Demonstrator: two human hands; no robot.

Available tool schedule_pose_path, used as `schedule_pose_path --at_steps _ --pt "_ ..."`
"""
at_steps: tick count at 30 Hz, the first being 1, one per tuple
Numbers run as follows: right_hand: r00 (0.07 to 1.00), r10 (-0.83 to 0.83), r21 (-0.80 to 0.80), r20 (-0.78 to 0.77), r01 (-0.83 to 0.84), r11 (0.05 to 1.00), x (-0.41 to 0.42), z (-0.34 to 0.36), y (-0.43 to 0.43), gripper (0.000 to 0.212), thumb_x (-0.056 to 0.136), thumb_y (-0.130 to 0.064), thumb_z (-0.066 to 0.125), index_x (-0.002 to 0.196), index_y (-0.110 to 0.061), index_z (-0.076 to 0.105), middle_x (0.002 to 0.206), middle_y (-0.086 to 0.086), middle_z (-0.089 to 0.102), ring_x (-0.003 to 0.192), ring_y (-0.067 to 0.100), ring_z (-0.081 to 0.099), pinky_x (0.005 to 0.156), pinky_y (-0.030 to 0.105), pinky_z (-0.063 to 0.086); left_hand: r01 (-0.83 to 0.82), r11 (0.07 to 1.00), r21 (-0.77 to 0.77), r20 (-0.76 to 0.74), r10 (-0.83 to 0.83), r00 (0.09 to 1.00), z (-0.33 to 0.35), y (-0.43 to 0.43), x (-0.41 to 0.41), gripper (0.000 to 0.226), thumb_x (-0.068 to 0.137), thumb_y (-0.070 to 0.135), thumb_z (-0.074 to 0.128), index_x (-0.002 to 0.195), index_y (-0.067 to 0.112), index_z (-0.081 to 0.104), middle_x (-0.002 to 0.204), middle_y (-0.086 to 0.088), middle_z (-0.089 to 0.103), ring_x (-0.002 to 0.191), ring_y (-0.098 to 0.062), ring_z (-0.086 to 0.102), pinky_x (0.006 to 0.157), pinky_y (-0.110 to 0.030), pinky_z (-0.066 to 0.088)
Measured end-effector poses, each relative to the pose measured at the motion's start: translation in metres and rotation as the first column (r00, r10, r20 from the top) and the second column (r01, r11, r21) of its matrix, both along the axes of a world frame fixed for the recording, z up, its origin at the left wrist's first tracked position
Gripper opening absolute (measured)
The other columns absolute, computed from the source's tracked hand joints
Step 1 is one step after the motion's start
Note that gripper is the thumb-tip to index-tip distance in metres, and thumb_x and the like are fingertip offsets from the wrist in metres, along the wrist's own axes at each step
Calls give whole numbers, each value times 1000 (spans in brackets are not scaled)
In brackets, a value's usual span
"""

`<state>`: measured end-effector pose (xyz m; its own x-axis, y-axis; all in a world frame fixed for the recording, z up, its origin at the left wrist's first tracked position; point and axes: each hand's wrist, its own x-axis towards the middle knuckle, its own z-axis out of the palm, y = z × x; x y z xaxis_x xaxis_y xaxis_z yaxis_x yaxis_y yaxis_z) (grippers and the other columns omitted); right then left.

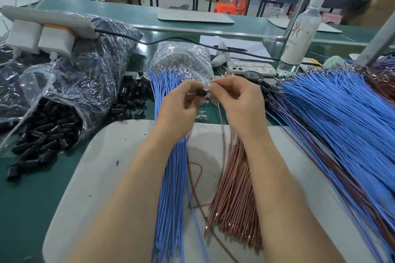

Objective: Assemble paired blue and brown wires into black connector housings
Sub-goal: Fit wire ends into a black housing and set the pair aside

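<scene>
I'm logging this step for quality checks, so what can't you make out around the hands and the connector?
All in the head view:
Whether a terminal is seated in the black connector housing: too small, half covered by the left hand.
The tip of the brown wire: pinched out of sight by the right hand.
Near ends of the blue wire bundle: cut off by the bottom edge.
Label text on the bottle: blurred.

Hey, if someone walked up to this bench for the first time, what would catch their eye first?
First, the hands at center: the left hand pinches a small black connector housing while the right hand pinches a brown wire close beside it. Next comes the big fan of blue wires across the right side. At left, a clear bag spills loose black housings onto the green bench.
</scene>
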<state>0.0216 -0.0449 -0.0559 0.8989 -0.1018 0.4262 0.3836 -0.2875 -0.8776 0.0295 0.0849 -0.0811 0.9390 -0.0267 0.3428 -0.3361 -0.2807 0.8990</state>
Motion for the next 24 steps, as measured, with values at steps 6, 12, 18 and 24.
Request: schedule_pose_path --at_steps 6,12,18,24 --pt "991 -93 -195 93 110 975 -2 0 -1 4 85 -13 70 88 -13 72 74 -11 66 69 -3 62 72 10 48 -13 998 56 22 11 1000 4 -2 -5 27 92 -1 51 101 22 61 93 8 67 93 -8 64 88 -23 50" --pt "982 -130 -327 136 169 930 -5 2 2 4 85 -14 68 85 -11 71 74 -3 68 71 9 64 74 22 51 -70 971 227 129 41 991 8 -3 -9 26 91 1 52 108 15 65 99 4 62 81 1 53 73 -2 37" --pt "980 -162 -287 118 190 939 -5 4 0 4 85 -14 68 83 -12 71 72 -5 66 69 8 63 73 24 50 -120 923 367 200 48 979 10 -4 -11 26 92 6 54 114 15 65 105 0 64 98 -22 48 82 -20 34" --pt "986 -151 -302 77 167 939 -5 4 -3 4 85 -13 67 83 -14 70 69 -12 62 69 5 61 72 18 49 -119 913 391 153 63 986 9 -4 -10 24 94 12 54 114 16 65 108 3 66 104 -21 48 84 -17 33"
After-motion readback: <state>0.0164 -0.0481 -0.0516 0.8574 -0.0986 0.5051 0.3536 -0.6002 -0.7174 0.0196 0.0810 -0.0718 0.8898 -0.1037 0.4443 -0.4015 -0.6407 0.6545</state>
